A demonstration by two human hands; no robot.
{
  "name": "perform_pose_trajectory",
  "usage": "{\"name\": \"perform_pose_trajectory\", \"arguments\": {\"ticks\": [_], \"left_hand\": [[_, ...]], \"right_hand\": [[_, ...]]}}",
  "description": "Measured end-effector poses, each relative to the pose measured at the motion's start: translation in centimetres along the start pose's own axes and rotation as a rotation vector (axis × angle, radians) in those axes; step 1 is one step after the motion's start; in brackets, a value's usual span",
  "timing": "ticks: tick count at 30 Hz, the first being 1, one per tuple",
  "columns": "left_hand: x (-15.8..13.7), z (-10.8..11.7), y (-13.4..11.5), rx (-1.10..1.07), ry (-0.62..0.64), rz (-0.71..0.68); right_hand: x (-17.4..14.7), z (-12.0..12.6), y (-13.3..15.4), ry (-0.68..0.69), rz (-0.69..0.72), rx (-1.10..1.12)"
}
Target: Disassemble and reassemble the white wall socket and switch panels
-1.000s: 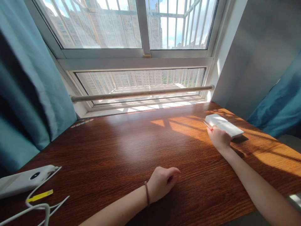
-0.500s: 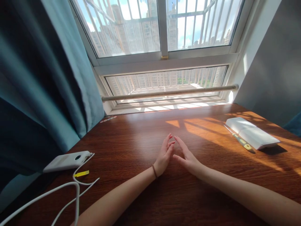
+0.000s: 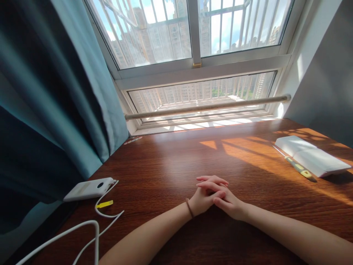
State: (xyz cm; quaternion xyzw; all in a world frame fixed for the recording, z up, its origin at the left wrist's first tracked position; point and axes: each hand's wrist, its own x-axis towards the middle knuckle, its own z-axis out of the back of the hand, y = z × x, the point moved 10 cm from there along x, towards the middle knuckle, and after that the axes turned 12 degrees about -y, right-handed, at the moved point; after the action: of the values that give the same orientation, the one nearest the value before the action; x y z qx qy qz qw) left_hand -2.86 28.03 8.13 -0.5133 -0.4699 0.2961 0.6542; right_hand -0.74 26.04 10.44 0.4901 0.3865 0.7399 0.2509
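Basically, biggest first: the brown wooden table (image 3: 165,158) is slick-looking, so light items could slide if bumped. The blue curtain (image 3: 91,92) hangs close by the white device (image 3: 89,188); a billow might nudge it, though whether they touch can't be told. The white block (image 3: 311,154) sits far right, seam across it, well apart from both hands; a careless right-arm sweep could knock it.

White cable (image 3: 97,239) is plugged into the device and loops down just beside the left forearm. Likeliest trouble: the forearm shifts left, snags a loop, drags the device along.

Left hand (image 3: 202,201) and right hand (image 3: 233,205) are folded together, fingers laced loosely, no gap to speak of, no object visible between them. Snag risk low while they rest so.

Screwdriver-like tool (image 3: 299,168) lies along the block's near side, thin tip pointing away; round-looking handle might roll, and a blind grab could meet the tip. Yellow tag (image 3: 105,204) by the cable could catch too.
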Motion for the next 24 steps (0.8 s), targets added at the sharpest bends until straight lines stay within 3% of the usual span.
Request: {"name": "perform_pose_trajectory", "arguments": {"ticks": [5,24], "left_hand": [[0.8,0.7,0.7,0.073,-0.095,0.037],[0.9,0.8,0.8,0.142,-0.093,0.053]], "right_hand": [[0.6,0.7,-1.3,-0.109,-0.056,0.063],[0.5,0.7,-3.1,-0.146,-0.094,0.043]]}}
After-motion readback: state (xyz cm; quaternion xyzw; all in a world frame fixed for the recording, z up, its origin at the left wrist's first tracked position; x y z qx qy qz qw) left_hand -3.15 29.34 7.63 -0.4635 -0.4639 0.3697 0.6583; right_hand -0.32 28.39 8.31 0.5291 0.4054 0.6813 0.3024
